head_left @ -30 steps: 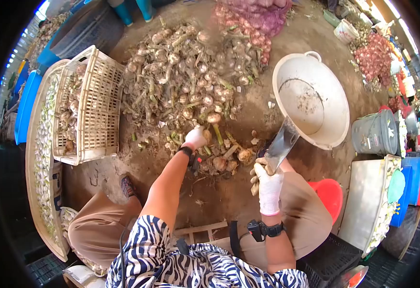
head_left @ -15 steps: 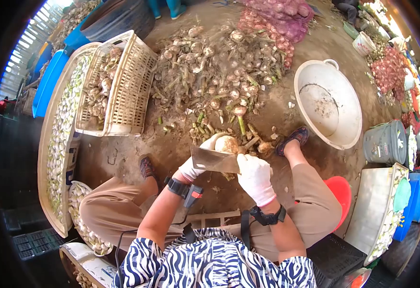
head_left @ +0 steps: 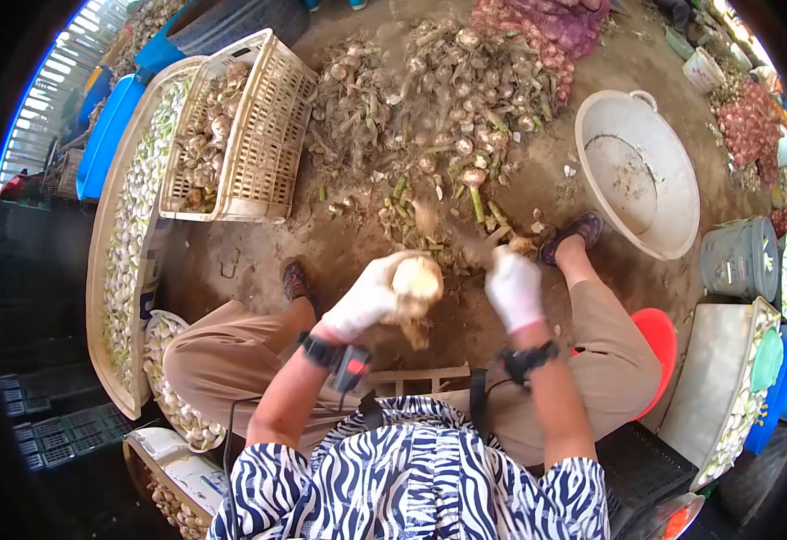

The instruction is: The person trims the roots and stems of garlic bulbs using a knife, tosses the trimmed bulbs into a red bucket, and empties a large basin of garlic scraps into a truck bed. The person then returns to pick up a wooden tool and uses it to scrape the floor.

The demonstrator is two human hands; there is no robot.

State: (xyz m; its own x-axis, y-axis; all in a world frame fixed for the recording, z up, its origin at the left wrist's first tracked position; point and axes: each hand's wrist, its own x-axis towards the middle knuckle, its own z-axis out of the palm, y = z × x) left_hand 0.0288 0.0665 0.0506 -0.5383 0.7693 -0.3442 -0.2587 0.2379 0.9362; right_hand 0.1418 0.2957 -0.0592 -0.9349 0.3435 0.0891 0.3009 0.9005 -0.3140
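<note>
My left hand [head_left: 365, 292], in a white glove, is closed round a large garlic bulb [head_left: 418, 278] whose pale face is turned up. Roots or dry skin hang below the bulb. My gloved right hand [head_left: 513, 286] grips a cleaver [head_left: 473, 245], smeared by motion, its blade pointing away to the upper left and apart from the bulb. A blurred brown scrap [head_left: 426, 219] shows above the bulb. Beyond my hands lie cut green stalks and a bulb with a green stem [head_left: 474, 180].
A heap of dirty garlic [head_left: 447, 99] covers the ground ahead. To the left stand a cream crate [head_left: 263, 130] of garlic and a long tub [head_left: 105, 270] of peeled-looking cloves. On the right are a white basin [head_left: 637, 180], a grey bucket [head_left: 736, 261] and a red stool or bowl [head_left: 656, 360].
The cleaver has swung from across the bulb to its right and away with my right hand. My left hand keeps the bulb, now turned face up. The view has shifted slightly.
</note>
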